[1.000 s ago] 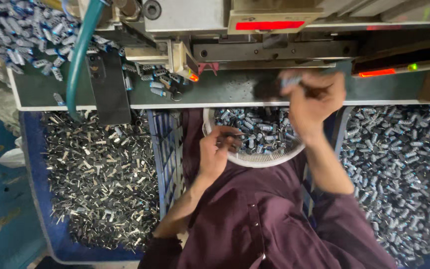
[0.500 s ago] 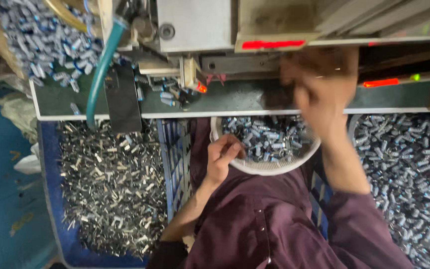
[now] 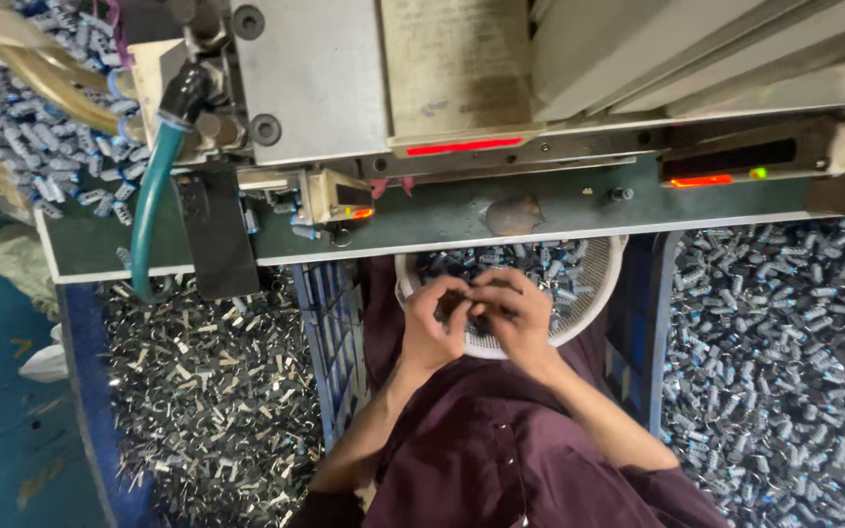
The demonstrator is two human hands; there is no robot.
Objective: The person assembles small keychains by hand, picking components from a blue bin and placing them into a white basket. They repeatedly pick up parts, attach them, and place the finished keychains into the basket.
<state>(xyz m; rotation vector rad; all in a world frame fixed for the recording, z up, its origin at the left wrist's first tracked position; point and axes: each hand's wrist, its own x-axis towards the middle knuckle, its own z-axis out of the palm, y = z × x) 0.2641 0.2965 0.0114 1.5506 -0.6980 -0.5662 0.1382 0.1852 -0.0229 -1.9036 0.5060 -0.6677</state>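
Note:
A round white basket [image 3: 594, 298] rests on my lap under the machine ledge, filled with small blue and silver cylindrical parts [image 3: 540, 264]. Both hands meet over its near side. My left hand [image 3: 430, 325] has its fingers curled into the pile and pinches some of the parts. My right hand [image 3: 515, 315] touches the left one fingertip to fingertip, closed on parts as well. Exactly how many parts each hand holds is hidden by the fingers. Dark maroon sleeves and clothing [image 3: 501, 450] fill the lower middle.
A grey machine [image 3: 344, 68] with red lights stands above a green ledge [image 3: 462, 210]. A teal hose [image 3: 149, 210] hangs at the left. A blue bin of shiny metal pieces [image 3: 198, 391] lies left, and a heap of blue-silver parts [image 3: 784, 362] lies right.
My right hand has come down from the machine ledge to the basket and joined my left hand. The view has shifted, so the machine fills more of the top.

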